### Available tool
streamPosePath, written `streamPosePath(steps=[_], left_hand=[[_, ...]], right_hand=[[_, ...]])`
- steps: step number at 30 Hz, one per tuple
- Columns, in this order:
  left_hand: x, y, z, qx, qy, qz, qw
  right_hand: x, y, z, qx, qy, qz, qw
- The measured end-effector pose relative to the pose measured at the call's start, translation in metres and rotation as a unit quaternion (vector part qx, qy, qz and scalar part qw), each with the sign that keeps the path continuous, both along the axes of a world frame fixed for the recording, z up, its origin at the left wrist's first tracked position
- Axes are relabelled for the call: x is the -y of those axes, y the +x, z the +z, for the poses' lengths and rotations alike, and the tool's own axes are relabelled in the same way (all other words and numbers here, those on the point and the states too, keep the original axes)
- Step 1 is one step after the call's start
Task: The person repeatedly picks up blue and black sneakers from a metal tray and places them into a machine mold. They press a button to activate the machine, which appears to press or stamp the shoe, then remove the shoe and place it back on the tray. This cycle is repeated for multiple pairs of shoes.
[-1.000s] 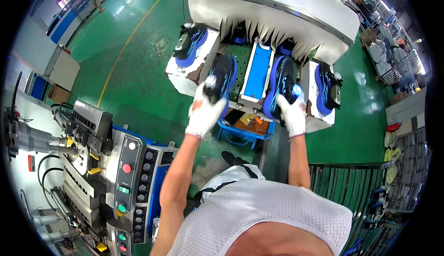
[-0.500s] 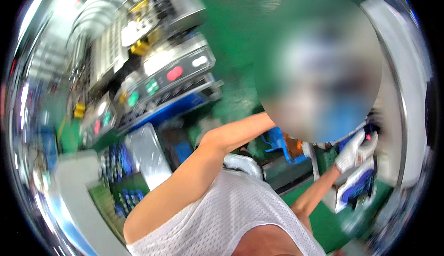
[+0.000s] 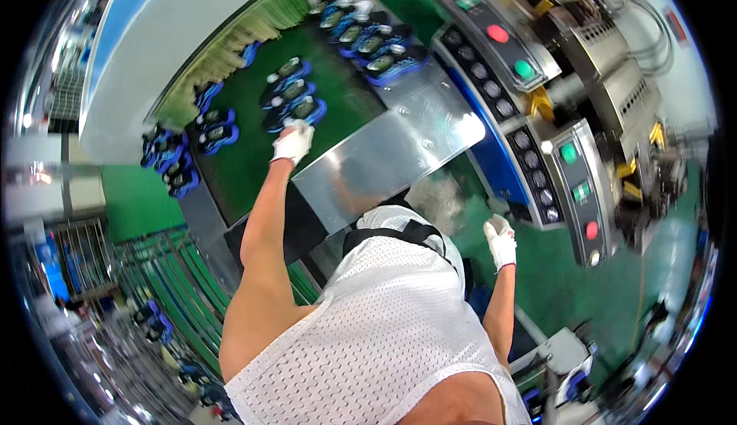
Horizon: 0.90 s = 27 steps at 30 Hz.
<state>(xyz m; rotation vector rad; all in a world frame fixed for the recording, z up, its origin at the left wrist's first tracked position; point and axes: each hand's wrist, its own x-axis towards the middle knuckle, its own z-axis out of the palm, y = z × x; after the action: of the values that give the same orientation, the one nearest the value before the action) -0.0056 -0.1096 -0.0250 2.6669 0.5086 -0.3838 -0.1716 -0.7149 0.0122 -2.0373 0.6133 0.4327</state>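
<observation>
My left hand (image 3: 294, 141), in a white glove, reaches out over the near edge of a dark green conveyor belt (image 3: 246, 160). It sits right below a pair of blue and black shoes (image 3: 294, 109); whether the fingers still touch a shoe is hidden. More blue shoes (image 3: 371, 41) lie in pairs further along the belt, and others (image 3: 170, 160) at its left edge. My right hand (image 3: 500, 241), also gloved, hangs at my side with nothing in it, close to the corner of a control panel (image 3: 572, 183).
A shiny metal plate (image 3: 388, 156) slopes off the belt's near end toward me. Machine consoles with red and green buttons (image 3: 507, 49) line the right side. A green roller rack (image 3: 184, 271) stands at the lower left. The floor is green.
One second ago both hands held blue and black shoes at a machine's rack. I have turned round to the conveyor belt, and the right hand has dropped to my side with nothing in it.
</observation>
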Motion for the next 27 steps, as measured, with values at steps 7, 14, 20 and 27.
streamPosePath(steps=[7,14,20,27], left_hand=[[-0.104,-0.115,-0.047,0.017,0.012,0.349,0.937],[-0.258,-0.053,-0.028,0.137,0.070,0.508,0.848],[-0.339,-0.041,-0.066,0.215,0.094,0.311,0.921],[-0.271,-0.088,-0.009,0.175,0.105,0.303,0.931]], right_hand=[[-0.066,0.091,0.008,-0.103,-0.082,0.179,0.975],[-0.092,0.134,0.026,-0.233,-0.221,0.308,0.895],[-0.130,0.191,0.029,-0.177,-0.298,0.379,0.858],[-0.228,0.255,0.055,-0.095,-0.209,0.447,0.865]])
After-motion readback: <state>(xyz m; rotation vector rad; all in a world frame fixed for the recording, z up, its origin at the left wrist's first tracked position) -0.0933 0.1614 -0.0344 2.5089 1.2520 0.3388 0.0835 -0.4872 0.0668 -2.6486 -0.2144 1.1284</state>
